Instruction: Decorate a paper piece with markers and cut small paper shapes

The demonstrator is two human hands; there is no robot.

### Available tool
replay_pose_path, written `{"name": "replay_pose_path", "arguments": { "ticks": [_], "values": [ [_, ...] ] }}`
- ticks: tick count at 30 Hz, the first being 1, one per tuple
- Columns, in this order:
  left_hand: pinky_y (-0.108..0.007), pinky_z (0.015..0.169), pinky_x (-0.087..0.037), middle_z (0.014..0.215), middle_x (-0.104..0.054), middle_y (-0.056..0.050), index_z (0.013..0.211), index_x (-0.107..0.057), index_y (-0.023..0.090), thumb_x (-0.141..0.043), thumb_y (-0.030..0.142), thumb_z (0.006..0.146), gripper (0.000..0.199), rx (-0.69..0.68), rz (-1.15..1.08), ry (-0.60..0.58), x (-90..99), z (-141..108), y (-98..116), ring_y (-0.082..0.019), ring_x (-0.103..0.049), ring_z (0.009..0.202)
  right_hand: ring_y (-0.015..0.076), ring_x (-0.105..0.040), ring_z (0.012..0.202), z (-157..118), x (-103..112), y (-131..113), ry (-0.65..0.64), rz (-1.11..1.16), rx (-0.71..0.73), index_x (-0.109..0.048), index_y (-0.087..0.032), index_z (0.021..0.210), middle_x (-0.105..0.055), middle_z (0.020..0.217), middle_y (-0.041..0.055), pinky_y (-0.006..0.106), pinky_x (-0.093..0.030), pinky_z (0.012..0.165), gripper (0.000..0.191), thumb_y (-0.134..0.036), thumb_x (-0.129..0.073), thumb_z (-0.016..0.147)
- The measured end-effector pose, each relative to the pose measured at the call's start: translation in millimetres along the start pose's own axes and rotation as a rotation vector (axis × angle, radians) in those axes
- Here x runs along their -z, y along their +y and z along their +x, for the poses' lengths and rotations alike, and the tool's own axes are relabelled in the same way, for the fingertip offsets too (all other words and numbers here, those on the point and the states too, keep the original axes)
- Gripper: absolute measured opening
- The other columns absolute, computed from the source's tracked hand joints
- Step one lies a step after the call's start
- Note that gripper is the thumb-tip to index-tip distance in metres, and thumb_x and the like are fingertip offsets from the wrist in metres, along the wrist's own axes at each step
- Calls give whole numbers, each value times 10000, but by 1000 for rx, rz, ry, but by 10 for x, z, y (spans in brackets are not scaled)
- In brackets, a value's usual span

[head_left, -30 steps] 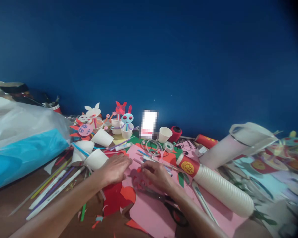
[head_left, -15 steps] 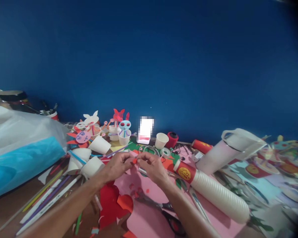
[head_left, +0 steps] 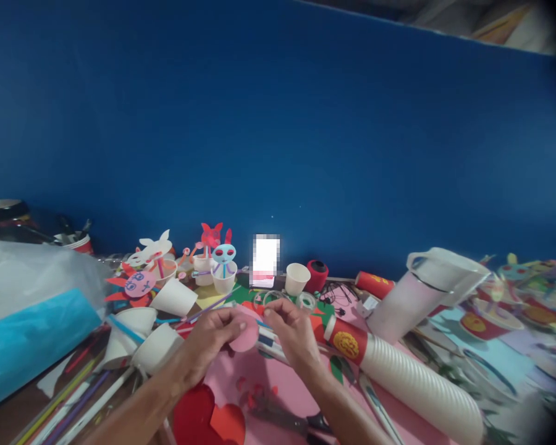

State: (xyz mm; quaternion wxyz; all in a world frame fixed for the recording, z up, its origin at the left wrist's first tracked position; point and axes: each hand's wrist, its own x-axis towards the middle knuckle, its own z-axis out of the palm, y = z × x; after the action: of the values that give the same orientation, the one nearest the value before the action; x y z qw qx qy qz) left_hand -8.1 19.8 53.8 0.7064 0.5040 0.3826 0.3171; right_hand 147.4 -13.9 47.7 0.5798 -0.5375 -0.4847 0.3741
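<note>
Pinched between the thumb and fingers of my left hand [head_left: 217, 337] is a pink paper disc [head_left: 244, 334], its flat face turned toward me. Just right of the disc, my right hand [head_left: 294, 334] has its thumb and fingertips drawn together; whatever they hold, if anything, is too small to make out. Below both hands lies a pink paper sheet [head_left: 278, 371] with small red paper scraps [head_left: 257, 392] on it. Dark-handled scissors [head_left: 319, 423], blurred and partly behind my right forearm, rest on that sheet. Red paper [head_left: 192, 414] and an orange-red cut piece [head_left: 229, 423] lie nearer me.
Paper-cup figures [head_left: 223, 266] stand at the back left, near tipped white cups [head_left: 173, 296]. A stack of paper cups [head_left: 412, 377] and a white jug [head_left: 412, 296] occupy the right. A bright phone screen [head_left: 265, 253] faces me; a blue-and-white bag [head_left: 37, 334] sits left.
The small red piece earlier between my fingertips is no longer visible there. My left hand now shows the pink disc face-on, and my hands are slightly further apart. The view has shifted.
</note>
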Motion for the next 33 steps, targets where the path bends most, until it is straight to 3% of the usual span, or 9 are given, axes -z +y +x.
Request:
{"name": "replay_pose_path", "arguments": {
  "ticks": [5,8,13,16,22,28,33],
  "values": [
    [-177,419,-305,550,-546,28,716,-638,152,-633,375,639,237,-64,106,138,7,25,-33,-62,-423,444,145,-528,693,-35,-3,-18,-84,-9,47,-589,-180,680,-597,730,13,236,-394,621,90,-195,-515,729],
    [-181,426,-307,551,-547,29,727,-638,153,-620,369,651,230,-91,136,126,-19,13,-36,-67,-428,454,158,-540,752,-70,-39,-16,-134,-109,79,-603,-177,661,-615,770,20,255,-394,689,101,-167,-520,718],
    [-194,462,-339,586,-537,16,801,-616,128,-613,331,674,239,-47,22,38,-64,-2,-27,-68,-439,469,128,-494,585,-70,-47,4,-92,-95,9,-590,-166,666,-567,615,-6,234,-389,564,115,-214,-511,733],
    [-200,457,-344,528,-493,35,728,-587,129,-627,343,664,227,22,-48,44,-63,7,-33,-66,-427,437,119,-478,576,-51,-30,10,-59,-72,-14,-573,-162,658,-547,611,-10,224,-378,541,110,-218,-516,734],
    [-204,462,-358,532,-524,21,732,-597,140,-581,390,699,253,-36,41,70,-54,5,-80,-90,-467,477,131,-515,661,-56,-32,8,-23,-107,32,-583,-176,702,-567,699,-6,233,-400,622,91,-190,-503,742],
    [-204,459,-368,548,-522,12,644,-569,138,-533,365,737,248,-90,93,48,-106,-30,-69,-92,-468,491,170,-532,896,-86,-26,-64,-11,-197,155,-617,-176,664,-584,866,31,273,-376,799,130,-154,-513,740],
    [-192,460,-375,565,-535,8,648,-582,146,-547,324,724,197,-58,81,64,-126,-49,-48,-94,-485,520,179,-533,929,-104,-29,-96,-3,-210,178,-633,-186,674,-583,918,39,282,-379,809,135,-147,-518,732]
  ]
}}
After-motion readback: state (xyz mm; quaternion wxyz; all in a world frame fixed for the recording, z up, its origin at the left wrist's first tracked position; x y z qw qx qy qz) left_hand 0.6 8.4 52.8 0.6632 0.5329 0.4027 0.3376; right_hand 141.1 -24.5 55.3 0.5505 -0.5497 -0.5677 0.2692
